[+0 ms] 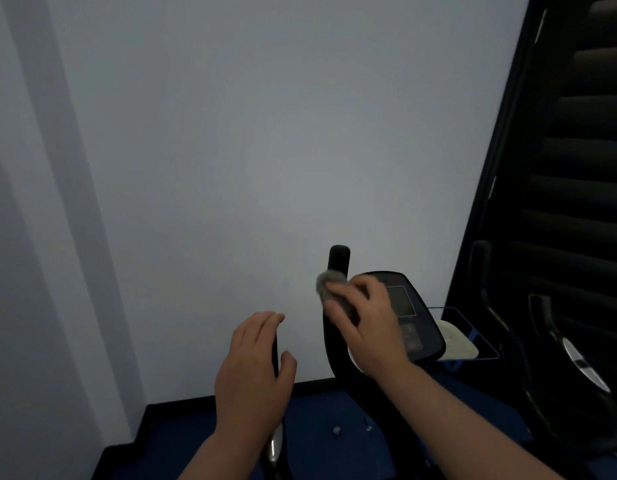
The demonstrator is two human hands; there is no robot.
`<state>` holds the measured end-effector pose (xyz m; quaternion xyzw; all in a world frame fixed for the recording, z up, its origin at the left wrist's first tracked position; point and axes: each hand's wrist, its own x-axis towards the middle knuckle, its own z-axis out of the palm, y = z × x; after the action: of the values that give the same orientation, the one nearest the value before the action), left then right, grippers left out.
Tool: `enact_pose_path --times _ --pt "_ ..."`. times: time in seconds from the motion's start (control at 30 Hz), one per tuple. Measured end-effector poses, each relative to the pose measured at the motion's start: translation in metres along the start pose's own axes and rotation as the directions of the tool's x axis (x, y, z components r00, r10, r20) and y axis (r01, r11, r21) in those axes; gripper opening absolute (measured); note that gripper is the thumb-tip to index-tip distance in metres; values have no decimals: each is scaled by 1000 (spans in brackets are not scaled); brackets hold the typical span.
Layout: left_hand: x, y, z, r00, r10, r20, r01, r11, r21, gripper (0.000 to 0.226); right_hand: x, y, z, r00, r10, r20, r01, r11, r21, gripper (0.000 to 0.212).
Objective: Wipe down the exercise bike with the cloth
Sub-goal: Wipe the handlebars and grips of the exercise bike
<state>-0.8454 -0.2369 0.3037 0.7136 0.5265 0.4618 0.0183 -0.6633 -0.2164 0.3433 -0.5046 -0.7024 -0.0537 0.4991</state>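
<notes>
The black exercise bike stands close in front of me, low in the head view. Its console (409, 308) with a grey screen sits to the right of an upright black handlebar (338, 258). My right hand (367, 329) grips a grey cloth (329, 284) and holds it wrapped against that handlebar, just below the bar's top. Further left, my left hand (255, 362) lies against a second black handlebar (275, 351), fingers straight and thumb apart; most of that bar is hidden behind the hand.
A plain white wall (230, 150) fills the view ahead. Dark slatted blinds (577, 150) run down the right side. A blue wire basket (480, 336) holding a white object sits right of the console. Blue floor (317, 414) with a black skirting lies below.
</notes>
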Motion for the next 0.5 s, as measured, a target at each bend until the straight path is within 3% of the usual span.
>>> enact_pose_path --times 0.07,0.2,0.33,0.5 --pt "0 -1 0 1000 -1 1 1 1000 0 51 -14 4 2 998 39 49 -42 998 53 29" --pt "0 0 1 1000 -6 2 6 1000 1 51 -11 -2 9 996 86 1 -86 996 9 29" --pt "0 1 1 1000 -17 1 17 1000 -11 51 -8 -8 7 976 191 109 -203 971 123 21" --pt "0 2 0 1000 -13 -8 12 1000 -16 50 22 -17 -10 963 222 -153 -154 919 364 32"
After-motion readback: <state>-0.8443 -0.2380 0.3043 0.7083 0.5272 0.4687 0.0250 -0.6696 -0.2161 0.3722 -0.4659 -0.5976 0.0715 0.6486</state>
